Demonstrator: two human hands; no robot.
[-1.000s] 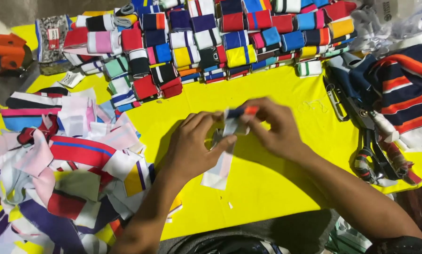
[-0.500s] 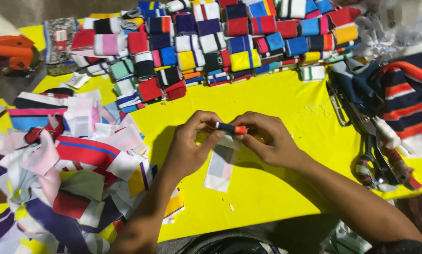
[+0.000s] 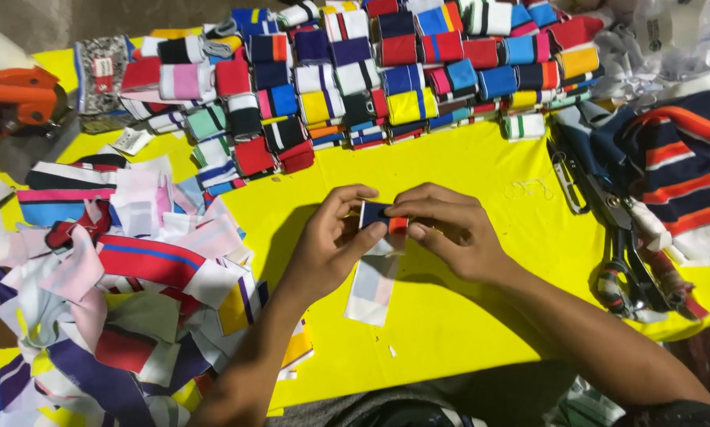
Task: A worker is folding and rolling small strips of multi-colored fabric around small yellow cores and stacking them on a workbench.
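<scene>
I am watching from the head camera, logging largest to smallest.

Bright yellow cloth table cover [image 3: 481,316] is lying under both hands, giving a flat bed to work on.

Beyond the fingertips, rows of folded striped knit fabric swatches in blue, red, yellow and white [image 3: 386,71] are sitting stacked neatly, apparently sorted, well apart from the fingers.

Outboard of the left hand's fingers, a loose heap of unfolded striped knit fabric strips, pink, white, red and purple [image 3: 125,277], is lying jumbled, near but not touching the hand.

Outboard of the right hand's fingers, a navy knit garment piece with orange and white stripes [image 3: 687,166] is lying flat, and steel scissors with wrapped handles [image 3: 632,269] are resting beside it, well apart.

Left hand [image 3: 327,249] is coming in palm inward, wrist low, thumb and forefinger closing in a pinch on the small navy, white and orange knit fabric strip [image 3: 382,217].

Right hand [image 3: 450,233] is mirroring it, knuckles up, fingertips [image 3: 418,229] pinching the strip's orange end. Both sets of fingers are nearly closed, gripping that one strip between them; it is hanging just above the cover. I judge the two-sided pinch is keeping a fold tight.

Directly beneath the fingers, a pale pink-and-white knit fabric strip [image 3: 374,289] is lying flat on the cover; whether it joins the held piece, I cannot tell.
</scene>
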